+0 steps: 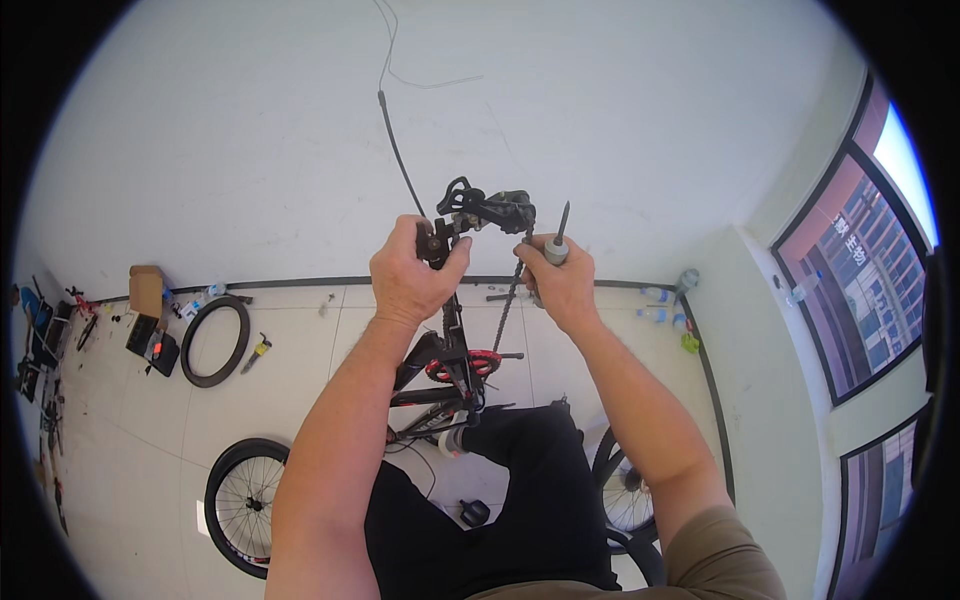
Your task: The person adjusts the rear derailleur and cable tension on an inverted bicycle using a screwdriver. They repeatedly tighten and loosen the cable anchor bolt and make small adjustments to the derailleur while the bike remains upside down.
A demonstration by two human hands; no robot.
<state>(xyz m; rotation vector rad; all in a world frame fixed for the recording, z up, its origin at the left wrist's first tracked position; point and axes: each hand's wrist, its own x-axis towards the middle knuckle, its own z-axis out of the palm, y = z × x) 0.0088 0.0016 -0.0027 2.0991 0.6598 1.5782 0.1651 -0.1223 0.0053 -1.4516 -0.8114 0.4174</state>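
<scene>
A black rear derailleur (490,208) sits at the raised rear end of a black and red bicycle frame (456,345). My left hand (412,275) is closed around that frame end, just beside the derailleur. In my right hand (563,285) is a screwdriver (556,250), its grey handle in my fingers and its tip pointing up. The thumb and forefinger of this hand also press at the chain (507,312), just under the derailleur. The chain runs down toward the red chainring (475,366). From behind my left hand a black cable housing (398,150) rises, with thin wire curling from its end.
Wheels (247,505) (627,495) lie on either side of my legs. A loose tyre (216,342), a yellow-black tool (257,352) and an open cardboard box (148,292) are on the floor at left. Plastic bottles (655,314) lie by the right wall. A white wall (640,130) rises ahead.
</scene>
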